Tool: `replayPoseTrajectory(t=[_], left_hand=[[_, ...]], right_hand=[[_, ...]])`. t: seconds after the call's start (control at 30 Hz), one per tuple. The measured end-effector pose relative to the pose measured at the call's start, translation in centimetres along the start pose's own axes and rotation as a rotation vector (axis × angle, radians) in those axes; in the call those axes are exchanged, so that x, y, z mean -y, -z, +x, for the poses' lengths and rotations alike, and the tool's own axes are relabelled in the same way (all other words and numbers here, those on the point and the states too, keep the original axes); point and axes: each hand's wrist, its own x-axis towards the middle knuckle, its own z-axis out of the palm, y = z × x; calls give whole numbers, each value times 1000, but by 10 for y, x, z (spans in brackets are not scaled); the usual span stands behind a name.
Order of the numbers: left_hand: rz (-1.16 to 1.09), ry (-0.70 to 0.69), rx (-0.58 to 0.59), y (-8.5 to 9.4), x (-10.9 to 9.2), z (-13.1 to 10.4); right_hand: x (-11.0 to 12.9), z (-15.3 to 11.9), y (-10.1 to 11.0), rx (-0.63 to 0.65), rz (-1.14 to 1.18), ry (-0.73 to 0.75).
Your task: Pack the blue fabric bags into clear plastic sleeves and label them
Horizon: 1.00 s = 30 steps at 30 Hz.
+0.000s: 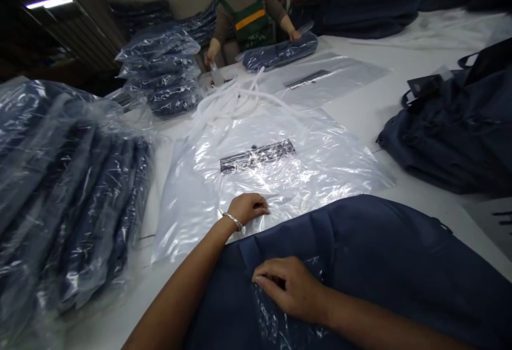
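Note:
A navy fabric garment bag or similar large navy piece (384, 248) lies in front of me. My right hand (294, 288) is over it, thumb and fingers pinched at the edge of a small clear plastic bag (276, 328) on the fabric. Just beyond the navy edge, my left hand (248, 208), with a bracelet at the wrist, has its fingers curled together over a stack of large clear plastic bags (320, 163). What the left fingertips hold, if anything, is hidden. The top bag bears a dark printed label (258, 156), and white cords (240, 99) lie at its far end.
Plastic-wrapped navy bundles (80, 190) crowd the left side, with another wrapped stack (160, 72) behind. Dark navy items with tags (452, 120) lie at right. Across the white table (360, 94), a co-worker (250, 14) handles a wrapped navy bundle (280, 52).

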Motion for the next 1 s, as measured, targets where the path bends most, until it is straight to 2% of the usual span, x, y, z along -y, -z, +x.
replayPoseTrajectory(t=[0.13, 0.23, 0.37, 0.43, 0.5, 0.57, 0.7, 0.77, 0.83, 1.0], left_hand=[[29, 24, -51, 5, -1, 0], [28, 51, -129, 5, -2, 0], [-6, 59, -248, 5, -1, 3], [-29, 50, -299, 7, -1, 5], [-51, 35, -331, 9, -2, 7], [-67, 18, -340, 11, -3, 8], [-65, -8, -355, 14, -5, 6], [-48, -8, -386, 15, -7, 5], [-39, -3, -428, 17, -9, 5], [-77, -52, -470, 22, -9, 9]], right_hand=[[11, 0, 11, 36, 27, -1], [22, 5, 37, 12, -91, 67], [17, 31, 90, -282, -480, 146], [6, 54, 115, -355, -659, 148], [-7, 77, 134, -307, -807, 176], [-19, 97, 143, -192, -900, 170], [-33, 111, 145, 26, -955, -56], [-37, 107, 147, 40, -990, -127], [-37, 101, 152, 1, -1032, -129], [-22, 97, 155, -19, -926, 16]])
